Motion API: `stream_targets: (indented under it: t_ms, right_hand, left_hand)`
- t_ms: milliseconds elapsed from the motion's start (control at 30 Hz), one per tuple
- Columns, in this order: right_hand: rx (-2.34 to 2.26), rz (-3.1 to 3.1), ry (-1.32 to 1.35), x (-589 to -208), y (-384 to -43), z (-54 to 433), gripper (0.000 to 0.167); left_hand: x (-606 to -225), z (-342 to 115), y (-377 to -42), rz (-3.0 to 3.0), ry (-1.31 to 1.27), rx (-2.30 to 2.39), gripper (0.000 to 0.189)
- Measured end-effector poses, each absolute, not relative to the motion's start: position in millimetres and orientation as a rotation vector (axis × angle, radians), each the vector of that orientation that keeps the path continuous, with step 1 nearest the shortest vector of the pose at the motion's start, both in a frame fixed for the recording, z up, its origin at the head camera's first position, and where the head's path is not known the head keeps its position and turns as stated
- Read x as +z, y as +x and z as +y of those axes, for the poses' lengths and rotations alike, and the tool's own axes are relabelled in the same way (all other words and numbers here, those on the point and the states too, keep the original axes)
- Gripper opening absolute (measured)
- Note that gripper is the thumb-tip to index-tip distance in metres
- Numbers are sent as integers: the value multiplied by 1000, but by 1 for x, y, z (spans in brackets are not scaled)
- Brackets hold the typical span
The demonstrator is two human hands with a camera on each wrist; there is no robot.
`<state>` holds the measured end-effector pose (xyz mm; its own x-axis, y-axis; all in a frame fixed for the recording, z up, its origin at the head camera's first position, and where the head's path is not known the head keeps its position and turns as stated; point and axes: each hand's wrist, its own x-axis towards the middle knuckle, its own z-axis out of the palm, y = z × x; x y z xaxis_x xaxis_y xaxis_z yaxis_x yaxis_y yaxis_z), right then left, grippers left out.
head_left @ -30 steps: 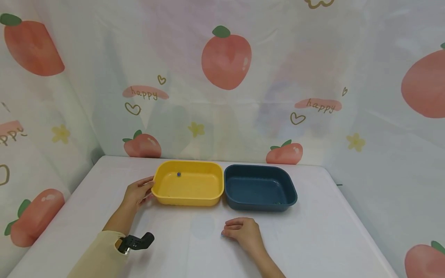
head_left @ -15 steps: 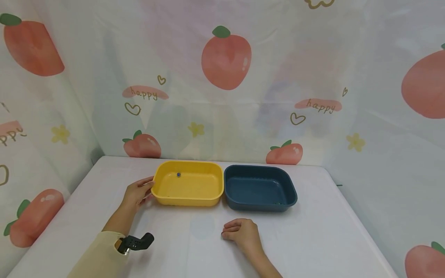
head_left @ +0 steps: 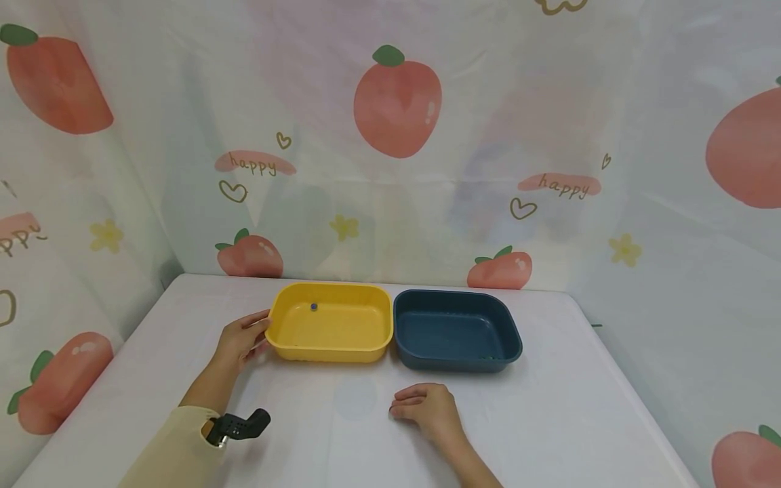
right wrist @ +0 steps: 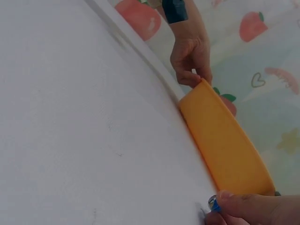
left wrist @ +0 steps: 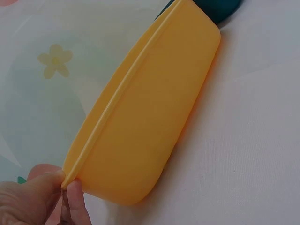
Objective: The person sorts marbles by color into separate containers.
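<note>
My left hand [head_left: 239,339] pinches the left rim of a yellow plastic basin [head_left: 329,354], with the thumb over the edge and fingers beneath it in the left wrist view. Inside that basin lies a small dark blue ball [head_left: 314,307]. In front of the basins, just over the table, my right hand [head_left: 427,412] pinches a clear glass marble [right wrist: 213,203] with blue in it between thumb and fingertips. The head view hardly shows this marble behind the fingers.
A dark blue basin [head_left: 457,367] stands against the yellow one's right side, with something tiny near its front right corner inside. A white cloth covers the table [head_left: 567,407]. Fruit-printed sheeting [head_left: 390,203] hangs behind and at both sides.
My right hand has turned a little, and the blue speck at its fingertips has gone from sight in the head view. The left hand and both basins have stayed still.
</note>
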<state>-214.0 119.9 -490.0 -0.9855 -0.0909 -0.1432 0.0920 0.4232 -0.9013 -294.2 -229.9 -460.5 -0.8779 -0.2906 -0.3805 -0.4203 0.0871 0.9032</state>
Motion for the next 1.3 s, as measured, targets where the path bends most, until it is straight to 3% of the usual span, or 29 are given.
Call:
stream_targets:
  t_ms: [800,1300]
  right_hand:
    - [-1802,2155,143,-488,-221,123,32]
    - [-1823,2173,99,-464,-226,122,37]
  left_hand:
    - [-458,-231,-293,2229,-726,1921,47]
    - [-455,-229,-290,2243,-723,1919,48]
